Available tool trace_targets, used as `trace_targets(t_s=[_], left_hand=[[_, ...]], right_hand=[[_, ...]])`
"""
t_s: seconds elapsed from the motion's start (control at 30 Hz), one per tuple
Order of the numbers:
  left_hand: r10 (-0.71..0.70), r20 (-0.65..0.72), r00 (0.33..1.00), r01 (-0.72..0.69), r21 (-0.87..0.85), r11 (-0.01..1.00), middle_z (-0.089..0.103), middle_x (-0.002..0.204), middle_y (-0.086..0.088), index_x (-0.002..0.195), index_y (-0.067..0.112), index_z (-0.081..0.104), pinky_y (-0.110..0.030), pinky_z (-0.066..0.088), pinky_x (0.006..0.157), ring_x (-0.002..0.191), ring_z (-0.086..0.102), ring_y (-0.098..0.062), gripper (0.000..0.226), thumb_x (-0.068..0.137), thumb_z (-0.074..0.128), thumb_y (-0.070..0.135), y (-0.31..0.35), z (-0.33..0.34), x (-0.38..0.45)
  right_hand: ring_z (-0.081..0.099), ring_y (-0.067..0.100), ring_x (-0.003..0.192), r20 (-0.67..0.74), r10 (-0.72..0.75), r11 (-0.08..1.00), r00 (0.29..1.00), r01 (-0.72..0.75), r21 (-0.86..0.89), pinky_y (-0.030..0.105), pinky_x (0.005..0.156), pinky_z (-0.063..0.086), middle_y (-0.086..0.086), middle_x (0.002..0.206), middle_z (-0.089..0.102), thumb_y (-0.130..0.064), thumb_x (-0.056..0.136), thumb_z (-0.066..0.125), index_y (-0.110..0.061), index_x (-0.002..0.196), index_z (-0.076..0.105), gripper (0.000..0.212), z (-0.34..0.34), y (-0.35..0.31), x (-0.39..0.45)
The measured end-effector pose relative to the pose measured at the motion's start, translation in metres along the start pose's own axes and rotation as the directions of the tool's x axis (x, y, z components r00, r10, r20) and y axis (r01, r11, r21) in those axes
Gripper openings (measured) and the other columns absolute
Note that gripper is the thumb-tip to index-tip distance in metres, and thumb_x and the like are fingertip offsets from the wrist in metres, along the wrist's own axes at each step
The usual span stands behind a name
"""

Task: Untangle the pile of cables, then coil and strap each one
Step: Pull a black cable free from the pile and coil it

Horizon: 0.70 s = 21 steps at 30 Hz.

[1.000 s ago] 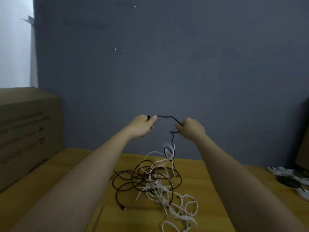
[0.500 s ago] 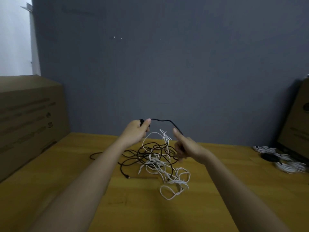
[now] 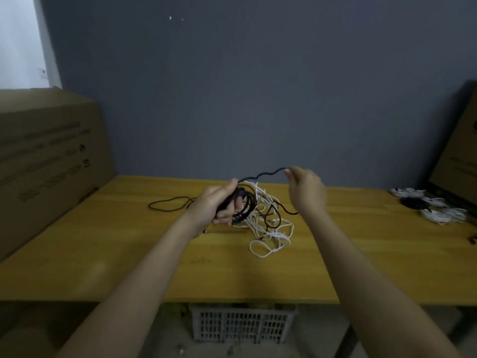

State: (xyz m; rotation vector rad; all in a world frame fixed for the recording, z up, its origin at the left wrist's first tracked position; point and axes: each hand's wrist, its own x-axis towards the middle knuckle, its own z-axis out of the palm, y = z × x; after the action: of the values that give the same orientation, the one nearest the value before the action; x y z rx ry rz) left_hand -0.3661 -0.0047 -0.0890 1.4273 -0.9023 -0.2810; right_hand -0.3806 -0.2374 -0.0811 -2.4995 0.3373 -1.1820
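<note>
The left hand (image 3: pixel 219 205) is curled round several loops of the black cable (image 3: pixel 263 174), above the table (image 3: pixel 103 241); the right hand (image 3: pixel 305 191) pinches its free run. Light and limp, it should handle best gripped at the bundle. Half a second ago no coil had formed, and the white cables (image 3: pixel 268 233) lay more spread.

Black cable (image 3: pixel 244 205): thin, partly wound in several loops at frame centre, held up off the worktop. One wavy stretch (image 3: pixel 263 174) runs up-right from the loops; a loose tail (image 3: pixel 167 204) trails left on the wood. White cables (image 3: pixel 268 228): thin, tangled heap just right of & below the loops, w/ dark strands mixed in; one loop sticks out toward frame bottom.
</note>
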Motion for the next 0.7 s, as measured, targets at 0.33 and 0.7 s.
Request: trace_targets(t_s=[0.33, 0.7], left_hand=[[-0.033, -0.287, 0.957, 0.12, 0.294, 0.948, 0.062, 0.084, -0.001, 0.095, 0.022, 0.054, -0.039, 0.04, 0.094, 0.086, 0.059, -0.02, 0.076, 0.079, 0.015, 0.084, -0.023, 0.008, 0.001], [-0.217, -0.149, 0.965, 0.251, 0.769, 0.587, 0.053, 0.087, 0.003, 0.095, 0.019, 0.045, -0.026, 0.036, 0.063, 0.079, 0.051, -0.012, 0.065, 0.083, 0.016, 0.075, -0.048, 0.007, 0.0]], right_hand=[[0.059, 0.025, 0.06, 0.238, -0.731, 0.644, 0.639, 0.762, -0.069, 0.028, 0.05, 0.044, 0.006, 0.064, 0.061, -0.013, 0.073, 0.079, -0.009, 0.086, 0.07, 0.016, 0.038, -0.03, -0.112], [0.059, 0.024, 0.068, 0.167, -0.434, 0.899, 0.885, 0.412, 0.15, 0.026, 0.053, 0.032, 0.004, 0.073, 0.066, -0.028, 0.072, 0.081, -0.006, 0.082, 0.064, 0.029, 0.012, -0.027, -0.087]])
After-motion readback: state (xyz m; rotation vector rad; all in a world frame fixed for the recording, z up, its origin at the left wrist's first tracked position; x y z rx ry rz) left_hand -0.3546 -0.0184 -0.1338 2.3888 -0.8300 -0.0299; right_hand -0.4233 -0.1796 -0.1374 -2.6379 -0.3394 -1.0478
